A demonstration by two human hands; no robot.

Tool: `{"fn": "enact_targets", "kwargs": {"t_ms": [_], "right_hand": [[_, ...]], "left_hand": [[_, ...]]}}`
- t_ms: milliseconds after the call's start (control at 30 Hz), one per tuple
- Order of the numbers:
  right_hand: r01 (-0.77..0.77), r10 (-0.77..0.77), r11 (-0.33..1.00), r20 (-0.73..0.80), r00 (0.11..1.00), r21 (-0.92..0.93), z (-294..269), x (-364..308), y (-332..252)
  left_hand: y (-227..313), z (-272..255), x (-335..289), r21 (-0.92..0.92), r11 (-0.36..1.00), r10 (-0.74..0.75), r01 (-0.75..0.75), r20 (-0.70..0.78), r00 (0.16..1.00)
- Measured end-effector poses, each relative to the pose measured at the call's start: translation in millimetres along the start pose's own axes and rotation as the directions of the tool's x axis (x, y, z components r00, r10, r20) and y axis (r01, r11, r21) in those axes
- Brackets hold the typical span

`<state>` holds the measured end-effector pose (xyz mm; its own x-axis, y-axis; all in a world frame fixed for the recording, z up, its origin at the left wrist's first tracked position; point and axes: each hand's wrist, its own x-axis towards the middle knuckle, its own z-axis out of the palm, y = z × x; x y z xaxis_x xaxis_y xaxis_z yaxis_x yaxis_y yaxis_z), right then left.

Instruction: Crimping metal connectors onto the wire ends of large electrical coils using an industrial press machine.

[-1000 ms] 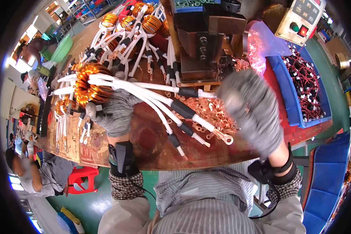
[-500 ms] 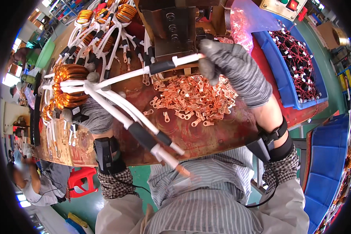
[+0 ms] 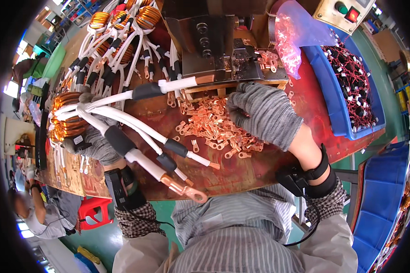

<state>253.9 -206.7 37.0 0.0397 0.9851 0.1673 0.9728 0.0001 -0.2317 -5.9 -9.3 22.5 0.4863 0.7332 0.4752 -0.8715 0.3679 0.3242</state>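
Note:
My left hand (image 3: 98, 143), in a grey knit glove, is closed around a copper-wound coil (image 3: 67, 116) at the table's left. White-sleeved leads with black sleeves fan out from the coil. One lead (image 3: 180, 85) points up right and ends in bare copper strands. The thickest lead (image 3: 143, 164) carries a copper lug (image 3: 196, 195) at its tip, above the front edge. Two thinner leads between them also end in bare copper. My right hand (image 3: 266, 113), gloved alike, reaches with curled fingers into a pile of copper lugs (image 3: 209, 120). Its fingertips, and anything in them, are hidden.
A dark metal press (image 3: 200, 41) stands at the back, loose lugs on its right side. More coils (image 3: 148, 17) with leads crowd the back left. To the right are a clear plastic bag (image 3: 289, 36), a blue bin (image 3: 330, 98) of wired parts and a control box (image 3: 344, 13).
My right hand has let go of the upper lead's bare end and come down to the lug pile. My left hand has shifted the coil a little left and down.

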Motion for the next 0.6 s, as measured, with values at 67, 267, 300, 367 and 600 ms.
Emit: {"fn": "enact_targets", "kwargs": {"t_ms": [67, 267, 300, 367, 600], "right_hand": [[0.007, -0.009, 0.990, 0.009, 1.000, 0.143, -5, -2, 6], [0.051, -0.055, 0.993, 0.036, 0.998, 0.103, 8, 0, 5], [0.071, -0.074, 0.988, 0.016, 0.997, 0.138, 6, -1, 8], [0.056, -0.064, 0.979, 0.038, 0.997, 0.194, 1, -2, 12], [0.114, -0.111, 0.968, -0.028, 0.993, 0.222, 6, -3, 12]], "left_hand": [[-5, 4, 1, 0.019, 1.000, 0.008, -0.008, 0.015, 1.000], [-11, 10, 0, 0.039, 0.992, -0.124, 0.118, 0.220, 0.968], [-16, 13, 1, 0.066, 0.997, -0.066, 0.050, 0.266, 0.962], [-16, 5, 2, 0.071, 0.997, 0.000, -0.013, 0.174, 0.985], [-21, 6, 0, 0.031, 0.999, -0.016, 0.010, 0.199, 0.980]]}}
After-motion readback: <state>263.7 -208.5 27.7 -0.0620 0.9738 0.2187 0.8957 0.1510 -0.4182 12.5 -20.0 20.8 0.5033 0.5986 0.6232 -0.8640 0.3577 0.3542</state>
